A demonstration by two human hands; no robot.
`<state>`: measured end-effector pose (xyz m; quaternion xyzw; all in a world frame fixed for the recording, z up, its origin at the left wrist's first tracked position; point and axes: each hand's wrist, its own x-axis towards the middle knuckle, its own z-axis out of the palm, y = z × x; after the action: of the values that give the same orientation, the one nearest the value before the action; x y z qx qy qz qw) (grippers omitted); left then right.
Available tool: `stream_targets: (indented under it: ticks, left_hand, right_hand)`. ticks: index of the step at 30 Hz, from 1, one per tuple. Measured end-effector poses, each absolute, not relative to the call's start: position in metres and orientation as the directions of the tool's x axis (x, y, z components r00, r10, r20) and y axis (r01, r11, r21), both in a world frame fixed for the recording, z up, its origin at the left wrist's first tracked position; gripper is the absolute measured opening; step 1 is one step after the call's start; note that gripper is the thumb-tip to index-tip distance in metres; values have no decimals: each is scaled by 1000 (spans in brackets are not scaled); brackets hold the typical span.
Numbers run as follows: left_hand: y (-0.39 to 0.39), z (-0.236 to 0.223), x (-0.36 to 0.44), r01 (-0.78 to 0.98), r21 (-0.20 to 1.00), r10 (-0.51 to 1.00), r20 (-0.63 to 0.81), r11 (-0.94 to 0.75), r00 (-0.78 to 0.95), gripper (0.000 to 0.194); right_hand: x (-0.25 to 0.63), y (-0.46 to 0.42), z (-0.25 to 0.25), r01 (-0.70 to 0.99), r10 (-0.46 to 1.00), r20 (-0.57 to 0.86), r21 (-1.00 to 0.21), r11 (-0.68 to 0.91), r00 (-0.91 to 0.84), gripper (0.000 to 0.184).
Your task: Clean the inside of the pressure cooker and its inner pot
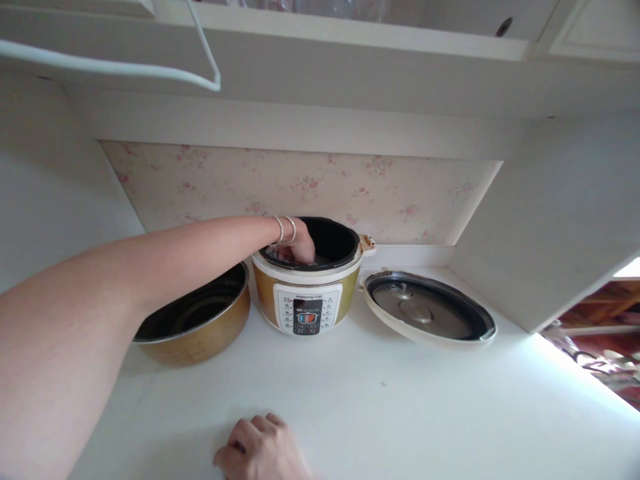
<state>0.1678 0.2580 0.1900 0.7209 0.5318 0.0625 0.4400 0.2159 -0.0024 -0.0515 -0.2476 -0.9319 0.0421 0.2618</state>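
Observation:
My left hand (299, 245) reaches down into the open electric pressure cooker (309, 300), a gold and white pot with a button panel on its front. Two bangles circle the wrist. The fingers dip below the black rim, so what they touch is hidden. My right hand (260, 450) rests on the white counter (400, 407) near the front edge, fingers curled under with nothing in them. A gold inner pot (200, 327) with a dark inside stands just left of the cooker, under my left forearm.
The cooker's lid (429, 310) lies upside down on the counter to the right. A flowered backsplash (300, 187) runs behind. A white cabinet side (555, 220) closes off the right, cupboards hang overhead, and a white rail (110, 67) juts out at upper left.

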Motion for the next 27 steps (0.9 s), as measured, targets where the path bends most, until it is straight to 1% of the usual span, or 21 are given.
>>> stream_targets:
  ticks: [1,2,3,4,6,7,9,12,17,20,22,25,27]
  left_hand:
    - [255,191,173,736,677,743,-499,13,446,24]
    - [253,193,177,747,663,655,-587,53,475,27]
    - [251,196,179,734,675,589,-624,75,514,29]
    - [250,199,181,687,722,572,-600,85,559,30]
    - [249,206,181,528,845,642,-454,89,618,31]
    - [249,209,180,434,897,699,-362,82,616,31]
    - [248,218,177,258,965,796,-195,51,572,33]
    - [241,234,174,55,998,871,-10,-20,491,38]
    - [212,262,182,-182,979,904,156,-89,397,36]
    - [184,271,194,-340,937,878,229,-82,421,31]
    - [161,272,206,-404,915,845,228,-16,484,26]
    - [123,259,231,-418,897,797,145,145,587,21]
    - [97,239,252,-388,889,770,67,242,635,22]
  right_hand:
    - [216,-3,-52,442,489,467,-214,871,-737,15]
    - [215,-3,-53,446,494,465,-219,868,-734,13]
    - [215,-3,-53,449,499,462,-221,865,-733,12]
    - [215,-3,-54,451,502,458,-223,864,-734,11]
    - [214,-2,-56,452,504,449,-225,863,-738,9]
    - [213,-2,-57,453,505,442,-226,863,-742,8]
    - [214,-1,-58,454,510,415,-232,860,-754,8]
    - [214,1,-57,446,515,365,-260,856,-776,15]
    - [214,1,-49,453,550,313,-333,827,-775,24]
    - [216,-1,-39,450,586,293,-417,790,-756,25]
    - [218,-4,-31,457,613,280,-460,761,-739,26]
    - [222,-10,-20,466,637,275,-489,737,-720,28]
    - [224,-13,-15,465,643,263,-505,727,-720,29]
